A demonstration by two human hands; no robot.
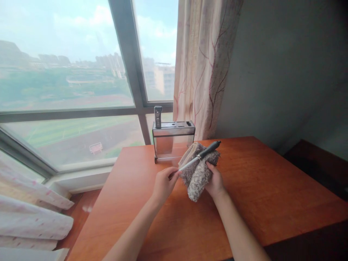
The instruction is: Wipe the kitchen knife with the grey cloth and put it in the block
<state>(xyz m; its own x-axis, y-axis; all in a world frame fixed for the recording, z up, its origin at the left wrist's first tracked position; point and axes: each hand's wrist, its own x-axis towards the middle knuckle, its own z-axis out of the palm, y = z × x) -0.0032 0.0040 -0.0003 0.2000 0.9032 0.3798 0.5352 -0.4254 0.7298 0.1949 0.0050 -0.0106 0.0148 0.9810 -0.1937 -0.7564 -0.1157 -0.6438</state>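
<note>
Smooth orange-brown wooden table [272, 188] fills the lower frame; at centre, the right hand [214, 181] grips a shaggy grey towel [198, 174] around a slim knife [199, 156], whose blade tip the left hand [164, 183] pinches.

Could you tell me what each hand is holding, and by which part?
Left hand pinches the tip of the slim, black-handled steel knife; right hand grips the fluffy grey cloth from its right side.

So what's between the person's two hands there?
In the head view, a grey fluffy cloth fills the gap between the left hand and the right hand, and a thin knife with a dark handle lies across the cloth.
</note>
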